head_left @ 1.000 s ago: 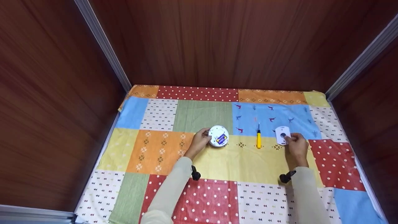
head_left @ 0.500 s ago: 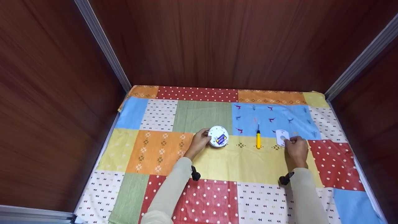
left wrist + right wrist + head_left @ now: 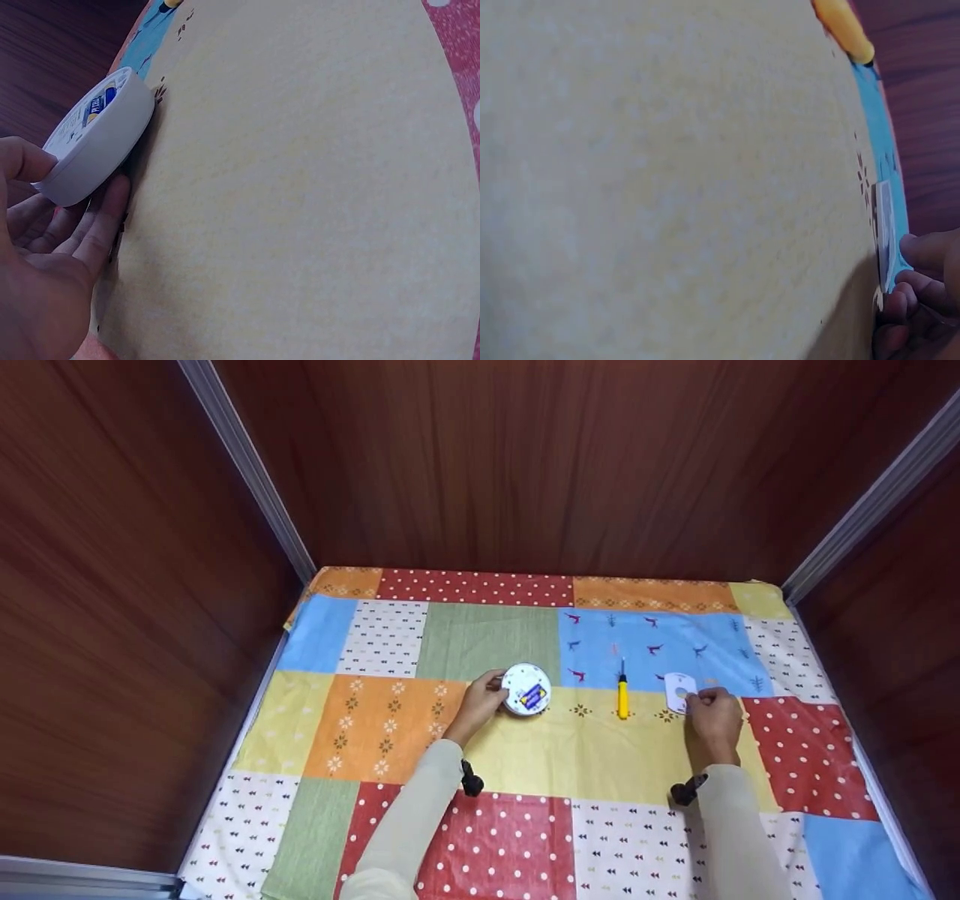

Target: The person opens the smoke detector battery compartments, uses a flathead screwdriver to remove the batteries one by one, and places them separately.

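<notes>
My left hand (image 3: 480,703) grips the rim of a round white battery-powered device (image 3: 517,681) in the middle of the cloth. Its flat face is turned up, showing purple-and-yellow batteries (image 3: 96,109). In the left wrist view the device is tilted, thumb on the upper edge and fingers beneath. Farther right, my right hand (image 3: 718,721) pinches the near right corner of a thin white plate (image 3: 673,684) with a round hole in its middle. The right wrist view shows that plate (image 3: 885,225) edge-on, low against the cloth, fingertips at its edge.
Between the two hands lies a screwdriver (image 3: 622,701) with a yellow handle, its tip pointing away. A patchwork cloth (image 3: 525,765) covers the table. Dark wooden panels (image 3: 480,465) with metal corner strips rise at the back and both sides.
The white plate has come down flatter and slightly nearer, with the right thumb drawn back from its hole to the corner. The left hand and the round device have stayed put.
</notes>
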A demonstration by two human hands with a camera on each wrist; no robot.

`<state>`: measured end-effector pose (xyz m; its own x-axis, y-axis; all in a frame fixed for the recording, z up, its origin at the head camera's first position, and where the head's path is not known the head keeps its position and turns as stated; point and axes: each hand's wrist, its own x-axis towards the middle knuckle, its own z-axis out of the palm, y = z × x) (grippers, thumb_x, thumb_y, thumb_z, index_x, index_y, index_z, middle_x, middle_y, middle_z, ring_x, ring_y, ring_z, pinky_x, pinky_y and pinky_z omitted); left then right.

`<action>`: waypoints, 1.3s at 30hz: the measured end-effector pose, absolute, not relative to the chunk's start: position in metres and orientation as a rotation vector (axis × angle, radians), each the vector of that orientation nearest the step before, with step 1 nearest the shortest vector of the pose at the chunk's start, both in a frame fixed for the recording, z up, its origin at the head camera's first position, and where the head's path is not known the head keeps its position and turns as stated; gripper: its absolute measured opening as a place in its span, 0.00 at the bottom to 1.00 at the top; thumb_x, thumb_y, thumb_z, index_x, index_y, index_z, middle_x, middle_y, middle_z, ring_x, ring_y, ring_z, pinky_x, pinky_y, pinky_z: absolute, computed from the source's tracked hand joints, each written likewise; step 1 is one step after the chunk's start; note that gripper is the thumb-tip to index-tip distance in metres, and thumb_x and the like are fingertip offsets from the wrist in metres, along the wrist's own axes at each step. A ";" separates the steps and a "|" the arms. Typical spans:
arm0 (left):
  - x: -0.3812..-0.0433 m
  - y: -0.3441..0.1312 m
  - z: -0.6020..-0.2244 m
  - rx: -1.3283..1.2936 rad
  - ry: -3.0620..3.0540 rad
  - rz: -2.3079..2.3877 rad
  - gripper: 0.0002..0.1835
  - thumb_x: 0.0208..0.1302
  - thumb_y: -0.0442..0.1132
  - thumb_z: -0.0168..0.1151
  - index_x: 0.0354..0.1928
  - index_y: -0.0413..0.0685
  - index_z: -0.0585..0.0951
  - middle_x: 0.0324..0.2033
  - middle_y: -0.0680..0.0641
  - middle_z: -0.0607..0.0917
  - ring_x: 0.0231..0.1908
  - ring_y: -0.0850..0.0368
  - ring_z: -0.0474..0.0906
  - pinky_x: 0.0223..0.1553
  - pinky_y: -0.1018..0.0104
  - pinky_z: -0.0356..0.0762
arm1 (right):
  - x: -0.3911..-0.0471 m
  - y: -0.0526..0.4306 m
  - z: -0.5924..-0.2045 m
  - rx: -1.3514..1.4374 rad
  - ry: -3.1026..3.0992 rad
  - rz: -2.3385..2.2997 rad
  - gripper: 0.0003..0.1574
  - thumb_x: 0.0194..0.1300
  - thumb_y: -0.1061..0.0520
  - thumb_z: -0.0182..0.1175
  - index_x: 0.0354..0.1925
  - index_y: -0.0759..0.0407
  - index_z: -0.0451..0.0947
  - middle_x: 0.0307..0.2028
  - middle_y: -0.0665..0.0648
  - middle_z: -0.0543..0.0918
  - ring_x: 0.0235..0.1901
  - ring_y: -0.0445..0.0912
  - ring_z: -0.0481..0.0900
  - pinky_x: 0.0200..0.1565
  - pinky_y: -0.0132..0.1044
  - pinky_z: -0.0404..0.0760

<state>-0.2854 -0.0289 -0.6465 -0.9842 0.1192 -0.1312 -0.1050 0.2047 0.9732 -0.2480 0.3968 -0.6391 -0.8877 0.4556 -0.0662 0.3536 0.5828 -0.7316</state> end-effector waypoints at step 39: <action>-0.290 -0.025 -0.644 0.060 2.285 1.856 0.23 0.77 0.36 0.60 0.71 0.46 0.77 0.51 0.41 0.84 0.41 0.59 0.79 0.39 0.65 0.82 | -0.261 0.313 -0.632 -0.184 -2.995 1.047 0.34 0.78 0.36 0.60 0.54 0.68 0.77 0.45 0.69 0.84 0.36 0.54 0.79 0.40 0.46 0.78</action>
